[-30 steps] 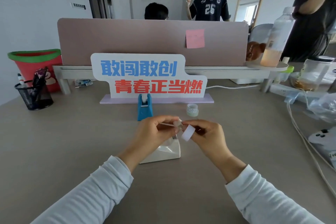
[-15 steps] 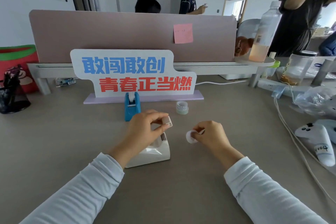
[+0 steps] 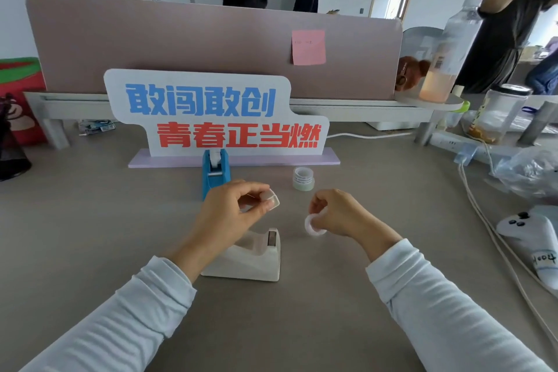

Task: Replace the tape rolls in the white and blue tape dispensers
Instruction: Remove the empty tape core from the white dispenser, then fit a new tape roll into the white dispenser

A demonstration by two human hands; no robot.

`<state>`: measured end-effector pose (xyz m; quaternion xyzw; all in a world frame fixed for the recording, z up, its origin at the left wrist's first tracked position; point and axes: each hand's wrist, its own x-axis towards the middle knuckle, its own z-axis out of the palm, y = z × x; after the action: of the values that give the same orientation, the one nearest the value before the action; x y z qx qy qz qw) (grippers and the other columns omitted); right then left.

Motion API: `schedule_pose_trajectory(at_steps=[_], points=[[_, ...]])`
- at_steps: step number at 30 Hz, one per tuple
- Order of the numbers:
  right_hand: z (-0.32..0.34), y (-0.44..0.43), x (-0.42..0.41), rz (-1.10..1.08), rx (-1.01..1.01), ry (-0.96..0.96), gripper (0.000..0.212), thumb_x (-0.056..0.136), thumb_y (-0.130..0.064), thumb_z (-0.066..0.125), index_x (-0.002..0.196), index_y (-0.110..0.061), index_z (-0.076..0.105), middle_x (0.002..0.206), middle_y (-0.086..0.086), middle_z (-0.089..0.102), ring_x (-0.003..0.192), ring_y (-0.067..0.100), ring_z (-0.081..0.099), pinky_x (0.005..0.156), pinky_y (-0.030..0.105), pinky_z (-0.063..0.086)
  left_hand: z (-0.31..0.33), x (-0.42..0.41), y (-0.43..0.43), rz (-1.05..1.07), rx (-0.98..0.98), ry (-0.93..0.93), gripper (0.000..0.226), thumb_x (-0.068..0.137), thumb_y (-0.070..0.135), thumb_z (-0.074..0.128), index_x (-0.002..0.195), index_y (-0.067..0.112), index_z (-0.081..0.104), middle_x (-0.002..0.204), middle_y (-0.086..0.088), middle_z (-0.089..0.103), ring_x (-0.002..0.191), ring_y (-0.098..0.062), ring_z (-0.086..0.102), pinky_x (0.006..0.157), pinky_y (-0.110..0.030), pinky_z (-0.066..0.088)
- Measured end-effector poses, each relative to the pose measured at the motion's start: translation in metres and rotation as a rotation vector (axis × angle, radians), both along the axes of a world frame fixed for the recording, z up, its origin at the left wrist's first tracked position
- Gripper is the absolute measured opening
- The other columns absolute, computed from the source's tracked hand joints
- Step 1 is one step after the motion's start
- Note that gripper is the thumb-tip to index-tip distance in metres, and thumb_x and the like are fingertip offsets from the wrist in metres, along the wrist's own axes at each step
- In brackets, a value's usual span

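The white tape dispenser sits at the centre of the grey-brown desk, a smooth wedge-shaped block with a dark cutter slot at its 12 o'clock end; its near half is partly hidden by the left wrist. The left hand hovers just above it, thumb and fingers pinched together on a small clear piece with a rounded edge; what it is cannot be told for sure. The right hand, at 3 o'clock of the dispenser and apart from it, is closed on a small white ring, seemingly a tape core or thin roll, held at its rim and low over the desk; whether it touches the surface cannot be told.

At 12 o'clock, beyond the left hand, the blue tape dispenser stands end-on, narrow and glossy, with a white roll showing at its top. At 1 o'clock a short stack of clear tape rolls stands alone on the desk, well apart from both hands. Behind these runs the lilac base of a slogan sign, flat and matte.

Open desk lies at 9 o'clock and toward 6 o'clock between the pale ribbed sleeves. The 3 o'clock side is crowded: white cables run along the surface, with a white game controller and a crinkled plastic bag near the edge.
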<state>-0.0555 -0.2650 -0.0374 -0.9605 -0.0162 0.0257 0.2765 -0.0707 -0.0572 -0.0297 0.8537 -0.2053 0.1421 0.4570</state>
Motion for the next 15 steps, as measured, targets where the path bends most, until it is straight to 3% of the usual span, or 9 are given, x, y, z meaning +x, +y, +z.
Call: schedule_pose_trajectory(at_steps=[5,9,12,15], points=[[-0.003,-0.002,0.011,-0.069,0.072,0.026,0.015,0.076,-0.011,0.063,0.088,-0.017,0.068,0.087,0.0,0.06,0.076,0.016,0.055,0.067,0.025,0.043,-0.002,0.002,0.001,0.065,-0.033,0.071,0.024,0.076,0.025,0.069,0.1,0.022,0.065,0.089,0.015,0.064,0.084,0.0,0.061,0.071,-0.007,0.048],[-0.008,0.003,0.021,-0.172,0.174,-0.203,0.018,0.08,-0.008,0.055,0.088,-0.018,0.067,0.097,0.002,0.067,0.08,0.015,0.059,0.066,0.023,0.046,0.0,0.002,0.0,0.099,-0.046,0.09,0.02,0.077,0.028,0.067,0.097,0.024,0.065,0.085,0.017,0.062,0.081,0.002,0.059,0.065,-0.006,0.045],[-0.013,0.009,0.031,-0.166,0.002,-0.404,0.027,0.086,-0.016,0.053,0.113,-0.016,0.059,0.121,0.004,0.059,0.111,0.023,0.051,0.084,0.033,0.046,0.0,0.002,0.001,0.108,-0.054,0.103,0.018,0.078,0.029,0.067,0.095,0.025,0.064,0.084,0.019,0.062,0.079,0.003,0.059,0.064,-0.003,0.044],[-0.019,0.017,0.042,-0.13,-0.121,-0.339,0.044,0.091,-0.024,0.049,0.134,-0.019,0.038,0.144,0.003,0.039,0.132,0.026,0.032,0.102,0.041,0.039,0.0,0.003,0.002,0.11,-0.08,0.12,0.02,0.078,0.031,0.066,0.096,0.023,0.065,0.084,0.018,0.062,0.08,0.002,0.059,0.065,0.001,0.043]])
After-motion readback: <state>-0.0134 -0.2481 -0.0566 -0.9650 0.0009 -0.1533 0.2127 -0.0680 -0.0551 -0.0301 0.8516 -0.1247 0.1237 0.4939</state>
